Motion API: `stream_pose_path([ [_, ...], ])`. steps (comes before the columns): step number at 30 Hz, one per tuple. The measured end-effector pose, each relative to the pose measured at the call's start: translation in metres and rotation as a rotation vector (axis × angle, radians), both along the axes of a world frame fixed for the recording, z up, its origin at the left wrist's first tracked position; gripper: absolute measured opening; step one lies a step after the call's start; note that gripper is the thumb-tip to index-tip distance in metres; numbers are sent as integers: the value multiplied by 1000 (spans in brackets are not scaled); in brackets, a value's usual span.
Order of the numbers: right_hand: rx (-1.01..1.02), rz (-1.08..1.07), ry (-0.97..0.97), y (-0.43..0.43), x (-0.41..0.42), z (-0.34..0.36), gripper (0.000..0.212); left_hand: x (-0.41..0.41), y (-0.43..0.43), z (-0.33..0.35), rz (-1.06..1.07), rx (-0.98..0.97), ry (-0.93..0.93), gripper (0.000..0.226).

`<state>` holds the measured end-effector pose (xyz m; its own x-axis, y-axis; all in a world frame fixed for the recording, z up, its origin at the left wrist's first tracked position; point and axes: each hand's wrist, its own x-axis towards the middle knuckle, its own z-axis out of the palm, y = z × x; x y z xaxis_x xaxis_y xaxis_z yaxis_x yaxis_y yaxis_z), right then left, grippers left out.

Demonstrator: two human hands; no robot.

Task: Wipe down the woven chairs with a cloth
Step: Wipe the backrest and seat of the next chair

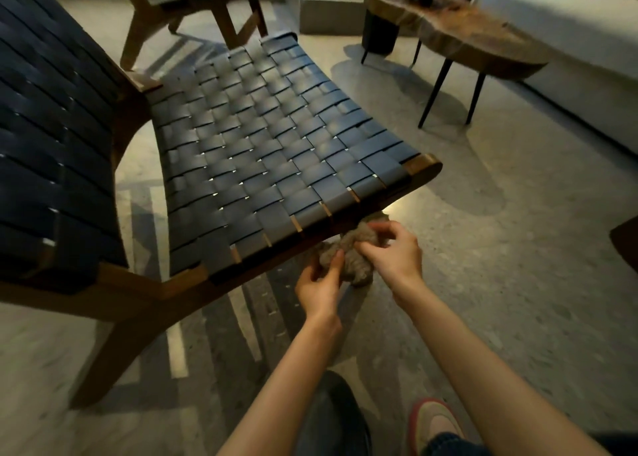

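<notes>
Head view: left hand [319, 283] and right hand [393, 248] both pinch bunched cloth [348, 253] below chair [262, 151] seat edge; wiping looks unstarted here.

We look forward and down from our own head through a single wide lens. The woven chair [269, 144] sits close below, left of centre.

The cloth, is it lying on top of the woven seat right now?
No, the left hand and right hand hold the cloth bunched just off the near edge of the seat.
</notes>
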<state>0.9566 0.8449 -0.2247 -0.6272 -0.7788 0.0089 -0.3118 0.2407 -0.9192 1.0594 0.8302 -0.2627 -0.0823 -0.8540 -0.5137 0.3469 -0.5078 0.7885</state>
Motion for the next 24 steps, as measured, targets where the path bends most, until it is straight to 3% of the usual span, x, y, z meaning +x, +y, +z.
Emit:
stream_pose_path([
  [8, 160, 567, 123, -2, 74, 31, 37, 110, 26, 11, 76, -138, -122, 53],
  [12, 215, 728, 193, -5, 115, 32, 27, 162, 32, 14, 111, -195, -183, 39],
  [19, 302, 967, 313, -14, 186, 12, 21, 248, 52, 13, 278, -397, -571, 25],
  [22, 325, 1086, 237, -14, 212, -3, 21, 276, 57, 7, 383, -450, -766, 31],
  [24, 290, 1021, 150, -9, 228, -18, 19, 289, 50, 5, 431, -514, -817, 35],
])
